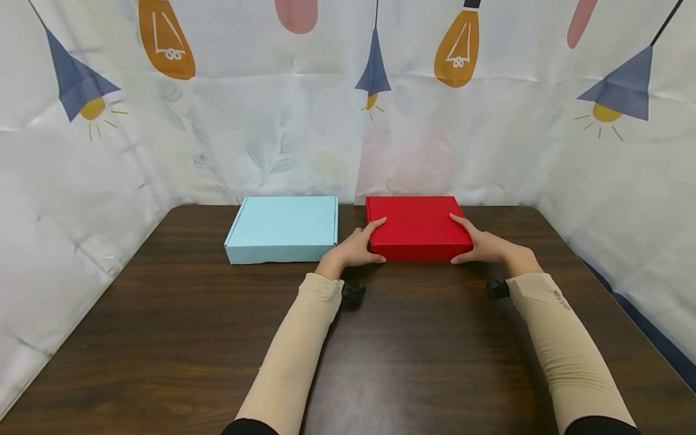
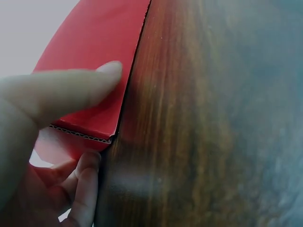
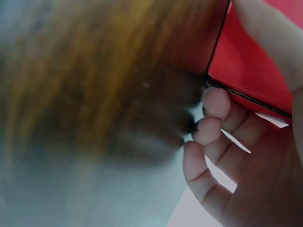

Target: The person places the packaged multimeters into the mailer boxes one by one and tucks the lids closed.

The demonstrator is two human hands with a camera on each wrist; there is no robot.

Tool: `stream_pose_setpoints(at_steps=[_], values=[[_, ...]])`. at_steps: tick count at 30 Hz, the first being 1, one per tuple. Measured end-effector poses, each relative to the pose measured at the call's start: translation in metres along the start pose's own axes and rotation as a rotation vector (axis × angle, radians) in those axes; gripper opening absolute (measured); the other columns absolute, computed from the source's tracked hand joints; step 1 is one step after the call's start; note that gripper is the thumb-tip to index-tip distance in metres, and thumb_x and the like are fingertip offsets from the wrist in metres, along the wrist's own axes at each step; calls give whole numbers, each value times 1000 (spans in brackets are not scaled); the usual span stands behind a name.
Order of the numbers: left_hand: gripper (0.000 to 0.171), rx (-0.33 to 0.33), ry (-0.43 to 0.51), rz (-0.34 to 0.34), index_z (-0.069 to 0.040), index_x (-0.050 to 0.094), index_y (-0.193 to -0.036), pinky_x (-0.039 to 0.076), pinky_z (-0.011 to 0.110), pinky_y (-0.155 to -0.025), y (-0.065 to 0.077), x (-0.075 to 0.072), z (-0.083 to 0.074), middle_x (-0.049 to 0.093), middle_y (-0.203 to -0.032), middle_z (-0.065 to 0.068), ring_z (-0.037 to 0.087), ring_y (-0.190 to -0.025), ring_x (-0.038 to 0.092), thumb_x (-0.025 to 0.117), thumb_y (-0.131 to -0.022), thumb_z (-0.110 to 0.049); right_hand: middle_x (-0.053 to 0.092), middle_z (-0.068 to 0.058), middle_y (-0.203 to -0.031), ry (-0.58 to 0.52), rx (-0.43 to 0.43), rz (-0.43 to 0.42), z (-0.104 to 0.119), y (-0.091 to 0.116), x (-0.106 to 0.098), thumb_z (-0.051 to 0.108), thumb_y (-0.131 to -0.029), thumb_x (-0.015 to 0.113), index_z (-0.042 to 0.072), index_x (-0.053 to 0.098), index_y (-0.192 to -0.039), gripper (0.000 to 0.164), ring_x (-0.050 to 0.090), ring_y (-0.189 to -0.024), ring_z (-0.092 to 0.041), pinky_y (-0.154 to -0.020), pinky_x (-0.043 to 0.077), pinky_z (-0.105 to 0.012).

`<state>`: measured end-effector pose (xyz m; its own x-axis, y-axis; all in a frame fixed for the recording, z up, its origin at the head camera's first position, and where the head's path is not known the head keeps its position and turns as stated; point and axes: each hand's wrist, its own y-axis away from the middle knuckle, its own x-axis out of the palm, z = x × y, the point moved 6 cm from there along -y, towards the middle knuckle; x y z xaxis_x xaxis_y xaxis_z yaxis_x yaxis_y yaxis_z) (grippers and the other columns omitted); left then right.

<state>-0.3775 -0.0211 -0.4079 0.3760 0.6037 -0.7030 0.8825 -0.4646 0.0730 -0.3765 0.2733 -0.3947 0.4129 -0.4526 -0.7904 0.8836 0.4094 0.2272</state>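
A flat red cardboard box [image 1: 417, 220] lies at the far side of the table, between both hands. My left hand [image 1: 356, 246] grips its left front corner. In the left wrist view the thumb [image 2: 90, 85] lies on the red front face, with the other fingers [image 2: 85, 184] bent low against the short side. At the opposite corner my right hand [image 1: 486, 246] holds the box, one finger stretched over the top edge and the thumb at the front. Curled fingertips [image 3: 216, 103] show by the lower edge in the right wrist view. The box's lid is closed.
A closed light blue box [image 1: 285, 220] lies just left of my left hand. Behind the dark wooden table [image 1: 179, 338] hangs a white curtain [image 1: 326, 139] printed with lamps, which also runs along both sides. Small black wrist devices [image 1: 353, 293] sit under the cuffs.
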Motion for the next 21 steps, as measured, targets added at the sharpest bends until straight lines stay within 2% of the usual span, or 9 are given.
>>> stream_pose_setpoints(at_steps=[12, 21], values=[[92, -1, -45, -12, -28, 18, -164, 49, 45, -99, 0, 1, -2, 41, -144, 19, 32, -127, 46, 76, -92, -24, 37, -36, -145, 56, 0, -60, -3, 1, -2, 31, -90, 80, 15, 5, -164, 107, 44, -126, -55, -100, 42, -65], [93, -18, -41, 3, -28, 17, -164, 51, 45, -99, 0, 1, -4, 39, -146, 19, 32, -129, 45, 76, -92, -22, 38, -36, -142, 61, -1, -46, 0, 1, -1, 31, -90, 80, 13, 3, -163, 108, 45, -124, -55, -98, 44, -64]])
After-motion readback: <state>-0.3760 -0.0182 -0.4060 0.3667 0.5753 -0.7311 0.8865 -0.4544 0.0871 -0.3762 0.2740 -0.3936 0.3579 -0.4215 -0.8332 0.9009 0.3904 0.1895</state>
